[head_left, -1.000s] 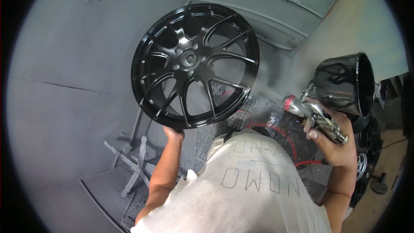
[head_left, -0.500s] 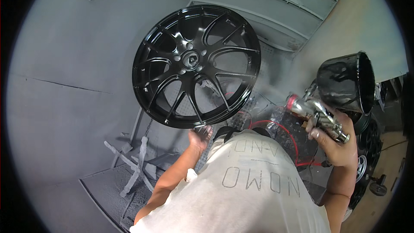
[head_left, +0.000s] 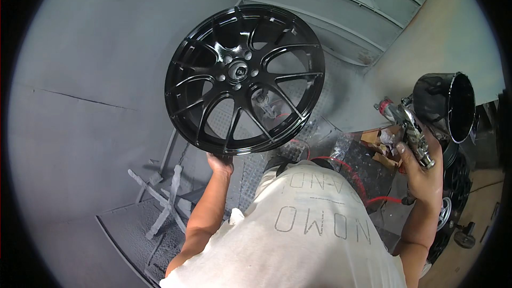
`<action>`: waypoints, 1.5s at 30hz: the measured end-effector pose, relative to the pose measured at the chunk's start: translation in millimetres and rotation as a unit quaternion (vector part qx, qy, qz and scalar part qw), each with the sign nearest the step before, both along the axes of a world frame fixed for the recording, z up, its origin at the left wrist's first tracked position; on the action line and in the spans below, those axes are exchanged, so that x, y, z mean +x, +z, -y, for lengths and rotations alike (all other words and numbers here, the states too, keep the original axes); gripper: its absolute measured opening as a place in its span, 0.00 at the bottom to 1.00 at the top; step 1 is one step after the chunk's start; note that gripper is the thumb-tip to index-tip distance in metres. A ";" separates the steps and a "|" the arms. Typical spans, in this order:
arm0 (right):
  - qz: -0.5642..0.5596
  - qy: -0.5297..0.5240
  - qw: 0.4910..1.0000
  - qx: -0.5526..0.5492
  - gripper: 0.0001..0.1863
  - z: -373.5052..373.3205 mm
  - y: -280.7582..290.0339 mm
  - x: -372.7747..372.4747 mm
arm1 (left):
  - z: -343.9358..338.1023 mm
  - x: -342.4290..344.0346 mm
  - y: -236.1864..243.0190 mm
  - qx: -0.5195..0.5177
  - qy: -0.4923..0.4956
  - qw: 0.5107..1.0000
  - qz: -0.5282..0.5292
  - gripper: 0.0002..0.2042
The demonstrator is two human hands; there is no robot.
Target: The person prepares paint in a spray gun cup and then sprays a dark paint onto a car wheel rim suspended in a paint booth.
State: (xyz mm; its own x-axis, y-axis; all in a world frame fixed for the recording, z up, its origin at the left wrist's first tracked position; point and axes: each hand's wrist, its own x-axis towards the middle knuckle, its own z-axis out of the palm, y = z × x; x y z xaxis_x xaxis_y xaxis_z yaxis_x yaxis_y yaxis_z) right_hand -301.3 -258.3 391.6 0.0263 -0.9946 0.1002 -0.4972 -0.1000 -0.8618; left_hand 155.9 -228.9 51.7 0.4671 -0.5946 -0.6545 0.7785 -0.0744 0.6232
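A glossy black alloy wheel [head_left: 242, 96] with many split spokes is held up in the middle, its face toward me. At its lower edge is my left hand [head_left: 220, 164], closed on the rim, with the fingertips hidden behind it. Off to the right, my right hand [head_left: 424, 181] grips a metal spray gun [head_left: 412, 130] with a red ring near its nozzle end. A large black paint-smeared cup [head_left: 433, 98] is attached to the gun. The nozzle points up and left, apart from the wheel.
A red hose [head_left: 385, 199] runs by my right wrist and across the floor. Behind the gun stands a cardboard box [head_left: 373, 137] with litter. More black wheels [head_left: 456, 186] are stacked at the right. A paint-crusted cross-shaped stand [head_left: 172, 200] is at lower left, near the grey wall [head_left: 80, 128].
The wheel has turned clockwise, and my left hand has moved left along with its lower edge. My right hand has shifted the spray gun right, farther from the wheel, and tilted it.
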 end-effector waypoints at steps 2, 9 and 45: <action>0.007 0.021 1.000 0.002 0.26 1.0 -2.6 -0.4 | -1.4 1.3 -7.6 0.012 -0.005 1.000 -0.005 0.24; 0.206 0.165 0.954 0.141 0.31 -0.3 8.7 5.5 | -17.7 -21.8 -35.8 0.036 -0.022 0.995 -0.094 0.25; 0.175 0.192 0.909 0.325 0.29 -12.2 18.0 21.2 | -18.6 -91.6 -27.8 0.126 -0.214 0.957 -0.149 0.17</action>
State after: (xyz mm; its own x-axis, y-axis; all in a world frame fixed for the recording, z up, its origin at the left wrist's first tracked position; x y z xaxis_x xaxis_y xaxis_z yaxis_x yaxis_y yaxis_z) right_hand -280.1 -246.1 409.6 0.4633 -0.7708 -0.4373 -0.2166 0.3800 -0.8992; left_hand 64.3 -210.3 23.9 -0.0135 -0.4962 -0.8681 0.7836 -0.5446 0.2991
